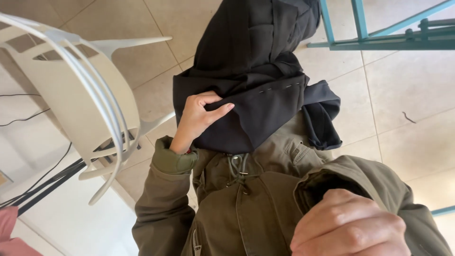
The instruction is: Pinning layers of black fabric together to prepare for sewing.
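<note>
A black garment (256,71) lies over my lap and hangs down toward the tiled floor. A row of light running stitches shows along its folded edge (279,87). My left hand (199,118) pinches that folded black cloth between thumb and fingers at its left side. My right hand (346,225) is raised close to the camera at the bottom right, fingers curled into a fist. Nothing is visible in it. I wear an olive green jacket (246,199) with a drawstring.
A white plastic chair (80,95) stands at the left on the beige tiled floor (407,95). Black cables (42,180) run beneath it. A teal metal frame (379,33) is at the top right. Pink cloth (9,232) shows at the bottom left corner.
</note>
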